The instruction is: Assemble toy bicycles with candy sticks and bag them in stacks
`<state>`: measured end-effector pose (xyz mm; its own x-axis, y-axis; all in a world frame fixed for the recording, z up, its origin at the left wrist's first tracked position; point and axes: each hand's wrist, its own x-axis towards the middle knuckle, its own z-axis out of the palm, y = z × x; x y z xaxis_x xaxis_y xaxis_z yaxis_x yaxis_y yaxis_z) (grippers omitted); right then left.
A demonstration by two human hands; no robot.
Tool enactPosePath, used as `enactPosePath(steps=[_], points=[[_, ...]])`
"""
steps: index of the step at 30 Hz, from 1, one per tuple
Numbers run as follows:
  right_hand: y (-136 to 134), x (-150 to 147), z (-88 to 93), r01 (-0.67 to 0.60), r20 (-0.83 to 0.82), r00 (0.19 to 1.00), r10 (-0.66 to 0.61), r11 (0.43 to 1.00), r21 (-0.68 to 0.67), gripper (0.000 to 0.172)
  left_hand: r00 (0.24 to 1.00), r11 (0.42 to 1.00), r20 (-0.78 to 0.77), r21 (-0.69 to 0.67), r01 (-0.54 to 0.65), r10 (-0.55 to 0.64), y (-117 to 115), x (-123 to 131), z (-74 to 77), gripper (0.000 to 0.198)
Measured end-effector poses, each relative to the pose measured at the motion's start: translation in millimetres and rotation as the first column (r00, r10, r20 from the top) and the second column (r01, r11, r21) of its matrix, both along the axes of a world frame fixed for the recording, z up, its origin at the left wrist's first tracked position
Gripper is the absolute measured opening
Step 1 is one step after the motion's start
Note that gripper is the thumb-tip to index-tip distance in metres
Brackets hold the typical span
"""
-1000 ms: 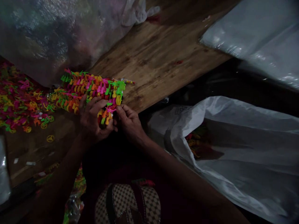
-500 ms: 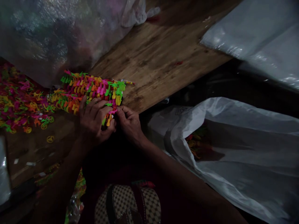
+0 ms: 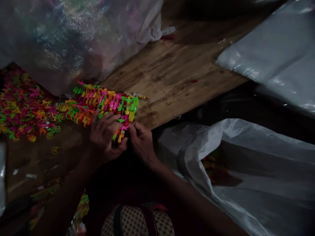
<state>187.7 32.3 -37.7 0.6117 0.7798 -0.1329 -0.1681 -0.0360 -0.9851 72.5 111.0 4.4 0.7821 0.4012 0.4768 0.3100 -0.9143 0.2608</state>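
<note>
Rows of small plastic toys (image 3: 108, 98) in pink, orange, yellow and green lie packed side by side along the wooden tabletop's near edge. My left hand (image 3: 105, 136) is curled over the nearest row. Its thumb and fingers close around a few yellow, orange and pink toy pieces (image 3: 120, 135) at the row's right end. Against that same end, my right hand (image 3: 141, 139) has thumb and forefinger pressed together. Whatever sits between those fingertips is too small and dark to make out.
A loose heap of similar toys (image 3: 24, 105) spreads at the left, with a yellow ring (image 3: 55, 150) near it. A large clear plastic bag (image 3: 73, 42) stands behind. On the right are an open white sack (image 3: 258, 147) with toys inside and folded plastic sheeting (image 3: 270, 52).
The whole view has shifted, so everything appears slightly lower and to the right. Both hands keep nearly the same grip at the row's end, where a red bit now shows by the right fingertips.
</note>
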Motion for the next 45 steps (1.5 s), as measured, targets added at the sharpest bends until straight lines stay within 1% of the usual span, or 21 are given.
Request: enactPosePath(steps=[3,7,10,15,17,21,23,26,29,31,34,38,41,45], points=[[-2,0,1.4,-0.005,0.115,0.993,0.006,1.000,-0.007,0.034,0.999,0.998,0.038,0.068,-0.012,0.009,0,0,-3.5,0.036],[-4,2,4.4,-0.039,0.140,0.989,0.044,0.999,-0.036,0.028,0.989,0.998,0.149,0.059,-0.010,0.001,2,0,-11.4,0.040],[-6,3,6.6,-0.056,0.170,0.983,0.068,0.996,-0.074,0.025,0.967,1.000,0.255,0.004,0.000,-0.001,4,0,-18.0,0.046],[-8,7,10.6,-0.090,0.153,0.982,0.111,0.986,-0.138,0.025,0.945,0.987,0.327,-0.157,0.031,0.023,2,-2,-23.7,0.050],[-9,7,11.1,-0.096,0.150,0.982,0.118,0.984,-0.147,0.024,0.947,0.987,0.319,-0.163,0.011,0.042,0,-1,-23.0,0.046],[-12,5,8.5,-0.080,0.173,0.979,0.105,0.986,-0.146,0.022,0.957,0.991,0.281,-0.132,-0.037,0.073,-2,2,-19.9,0.031],[-14,3,6.6,-0.067,0.174,0.980,0.092,0.987,-0.145,0.022,0.952,0.991,0.296,-0.132,-0.036,0.074,-2,3,-19.5,0.030],[-15,0,5.2,-0.053,0.178,0.981,0.081,0.986,-0.156,0.023,0.950,0.991,0.310,-0.131,-0.003,0.044,-1,2,-20.0,0.035],[-15,-1,4.7,-0.061,0.190,0.978,0.089,0.987,-0.150,0.023,0.959,0.992,0.283,-0.120,0.033,0.003,0,-2,-18.9,0.036],[-15,-1,4.1,-0.066,0.189,0.978,0.091,0.989,-0.134,0.023,0.969,0.993,0.243,-0.106,0.060,-0.032,2,-6,-16.7,0.033],[-13,-1,4.0,-0.066,0.172,0.981,0.089,0.989,-0.131,0.023,0.979,0.987,0.170,-0.096,0.131,-0.113,8,-12,-12.3,0.031],[-10,0,7.6,-0.063,0.170,0.982,0.084,0.990,-0.125,0.023,0.976,0.971,0.069,-0.106,0.214,-0.208,16,-16,-7.8,0.039],[-7,3,10.2,-0.072,0.160,0.983,0.092,0.990,-0.123,0.023,0.975,0.966,0.042,-0.131,0.224,-0.220,19,-16,-6.7,0.040],[-6,11,12.4,-0.147,0.120,0.979,0.165,0.979,-0.144,0.026,0.980,0.969,0.052,-0.147,0.199,-0.193,17,-15,-8.1,0.035]])
